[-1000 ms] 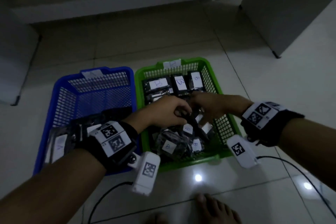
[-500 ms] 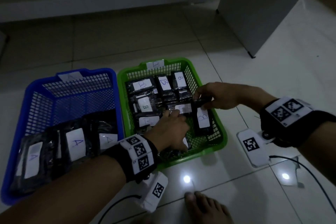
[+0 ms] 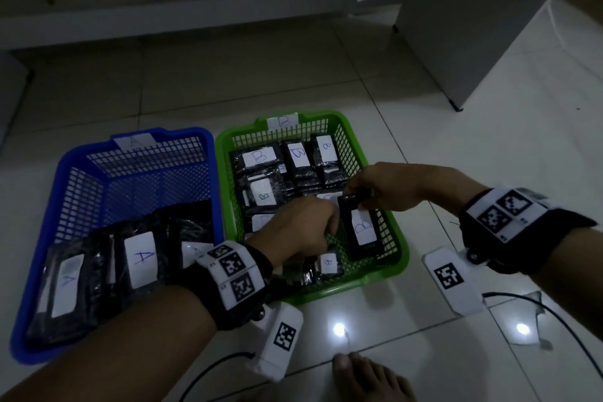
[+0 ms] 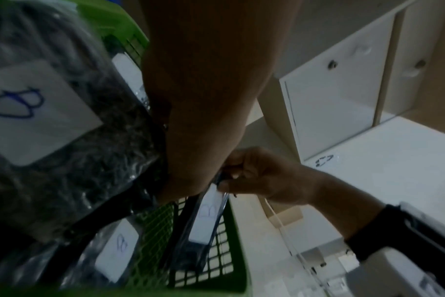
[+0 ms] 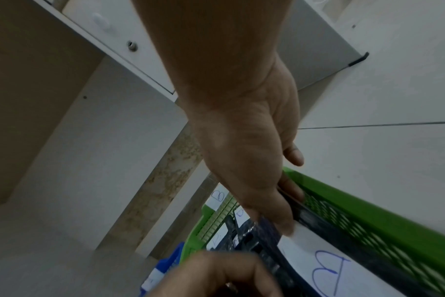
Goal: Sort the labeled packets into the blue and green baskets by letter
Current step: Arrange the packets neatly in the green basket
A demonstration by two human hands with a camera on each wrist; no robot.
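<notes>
The blue basket [image 3: 213, 173] on the left holds black packets labelled A [image 3: 140, 258] at its near end. Beside it, the green basket [image 3: 342, 285] holds several black packets labelled B [image 3: 297, 157]. My right hand [image 3: 359, 202] pinches the top edge of one B packet [image 3: 362, 228], which leans against the basket's right wall; the packet [image 5: 325, 267] also shows in the right wrist view. My left hand [image 3: 326, 225] reaches into the green basket just left of that packet, with curled fingers whose tips are hidden. Another B packet [image 4: 38, 112] lies close under my left wrist.
Both baskets stand on a pale tiled floor. A white cabinet [image 3: 473, 26] stands at the back right, with a wall and skirting behind. A black cable [image 3: 571, 320] trails on the floor at the right, and a bare foot [image 3: 368, 378] is at the bottom edge.
A second ago both hands met over the middle of the green basket. Now my right hand holds a B packet against the right wall, with my left hand beside it.
</notes>
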